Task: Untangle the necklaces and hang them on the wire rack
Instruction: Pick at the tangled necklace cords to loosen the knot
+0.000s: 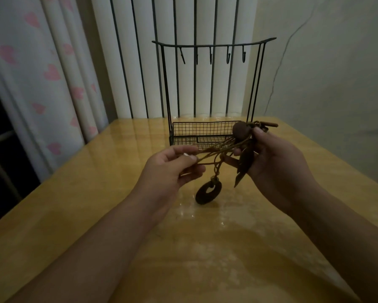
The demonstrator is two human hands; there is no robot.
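Brown cords (214, 149) in tangle before rack (207, 84), above table (96, 193). Left hand (172, 169) pinches strands; right hand (275, 158) grips pendant cluster. Advice: separate slowly, free ring pendant (208, 192), avoid tightening knots. 5 hooks (228, 56) bare.

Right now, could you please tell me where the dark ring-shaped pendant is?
In the head view, the dark ring-shaped pendant dangles on brown cords just above the yellow table, below and between the left hand and right hand.

Layout, head view

Wire rack (207, 88) stands at the far side of the table (118, 215), before the wall. Left hand (172, 171) and right hand (277, 165) hold the necklaces (218, 149) between them, before the rack, above the table.
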